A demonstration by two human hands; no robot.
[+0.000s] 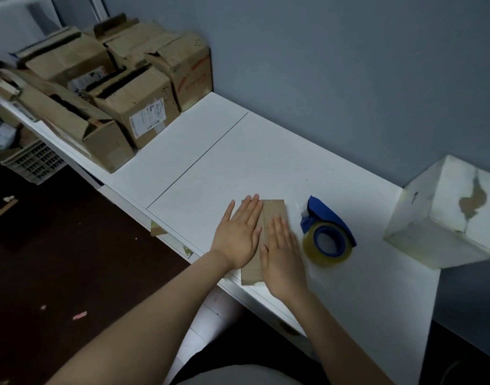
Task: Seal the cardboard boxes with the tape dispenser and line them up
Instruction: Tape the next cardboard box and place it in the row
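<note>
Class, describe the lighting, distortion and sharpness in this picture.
Head view: dim, even light, soft shadows; wide-angle stretching toward the corners; the flat brown cardboard box under the left hand and right hand and the blue tape dispenser are sharp; stacked brown boxes far left softer.

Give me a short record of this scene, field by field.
left hand: flat on the small box
right hand: flat on it too
small box: at the table's front edge
tape dispenser: on the table, right of the box, untouched
other: pile of brown boxes far left; white box far right
</note>
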